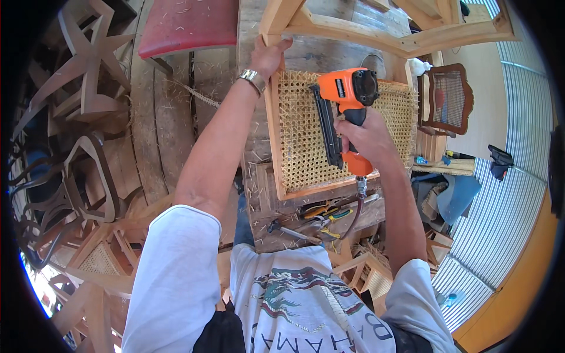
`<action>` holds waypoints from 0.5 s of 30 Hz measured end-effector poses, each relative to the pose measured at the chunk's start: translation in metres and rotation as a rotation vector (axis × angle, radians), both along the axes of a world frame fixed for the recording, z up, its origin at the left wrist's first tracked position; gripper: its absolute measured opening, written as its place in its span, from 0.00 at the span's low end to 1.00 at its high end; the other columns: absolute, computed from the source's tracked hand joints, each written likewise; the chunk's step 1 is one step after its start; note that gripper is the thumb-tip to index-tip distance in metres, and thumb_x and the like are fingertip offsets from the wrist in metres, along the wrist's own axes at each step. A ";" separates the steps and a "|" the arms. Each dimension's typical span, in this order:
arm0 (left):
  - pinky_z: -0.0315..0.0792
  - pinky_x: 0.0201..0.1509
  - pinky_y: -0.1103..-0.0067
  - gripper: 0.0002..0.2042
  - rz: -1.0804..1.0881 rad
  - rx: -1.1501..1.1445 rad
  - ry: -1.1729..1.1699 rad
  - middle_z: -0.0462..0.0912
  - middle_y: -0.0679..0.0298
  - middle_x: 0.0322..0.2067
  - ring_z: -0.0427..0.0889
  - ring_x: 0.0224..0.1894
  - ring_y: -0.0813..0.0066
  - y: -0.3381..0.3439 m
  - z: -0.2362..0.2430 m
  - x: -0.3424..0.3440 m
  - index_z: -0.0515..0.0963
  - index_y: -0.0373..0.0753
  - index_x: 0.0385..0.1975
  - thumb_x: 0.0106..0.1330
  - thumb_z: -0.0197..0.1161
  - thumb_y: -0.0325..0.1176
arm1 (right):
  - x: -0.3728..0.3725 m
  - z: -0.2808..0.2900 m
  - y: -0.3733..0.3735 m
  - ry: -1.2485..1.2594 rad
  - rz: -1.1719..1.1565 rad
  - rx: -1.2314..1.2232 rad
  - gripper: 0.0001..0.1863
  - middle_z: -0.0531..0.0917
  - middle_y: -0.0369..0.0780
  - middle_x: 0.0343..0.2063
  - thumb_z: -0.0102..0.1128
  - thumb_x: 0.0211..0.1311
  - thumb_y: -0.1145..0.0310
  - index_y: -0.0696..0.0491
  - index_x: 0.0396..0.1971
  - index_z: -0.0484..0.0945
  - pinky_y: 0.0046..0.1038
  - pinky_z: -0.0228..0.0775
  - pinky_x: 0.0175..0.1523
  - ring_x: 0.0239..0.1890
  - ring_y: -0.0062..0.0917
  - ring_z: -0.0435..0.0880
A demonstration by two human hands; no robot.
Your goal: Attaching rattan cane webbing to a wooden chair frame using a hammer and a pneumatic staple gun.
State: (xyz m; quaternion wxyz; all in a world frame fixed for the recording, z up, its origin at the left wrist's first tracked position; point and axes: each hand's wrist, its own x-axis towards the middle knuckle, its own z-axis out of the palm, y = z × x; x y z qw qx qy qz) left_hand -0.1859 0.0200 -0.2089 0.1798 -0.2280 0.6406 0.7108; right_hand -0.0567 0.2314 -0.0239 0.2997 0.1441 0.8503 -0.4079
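Note:
A wooden chair frame with a woven cane panel (300,135) lies on the workbench (259,226). My left hand (268,57) is wrapped round the frame's wooden leg (276,20) at its far left corner. In my right hand (369,138) is an orange and black pneumatic nail gun (348,88), gripped by its handle. The gun's long black magazine slants over the cane, its nose toward the panel's far left part. Whether the nose touches the frame cannot be seen. An air hose (355,220) runs from the handle's base toward me.
Pliers (318,210) and a hammer (288,230) lie along the bench's near side. A red padded seat (188,26) stands at the far left. Dark wooden chair parts (88,170) are piled on the left. A caned chair back (445,99) stands at the right.

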 end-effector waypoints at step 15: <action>0.75 0.58 0.64 0.38 0.050 0.182 0.071 0.77 0.61 0.53 0.75 0.52 0.69 -0.002 -0.010 0.003 0.66 0.43 0.69 0.67 0.75 0.56 | 0.003 -0.008 -0.003 0.038 -0.023 -0.103 0.06 0.81 0.34 0.18 0.65 0.66 0.70 0.56 0.35 0.80 0.25 0.72 0.23 0.18 0.19 0.82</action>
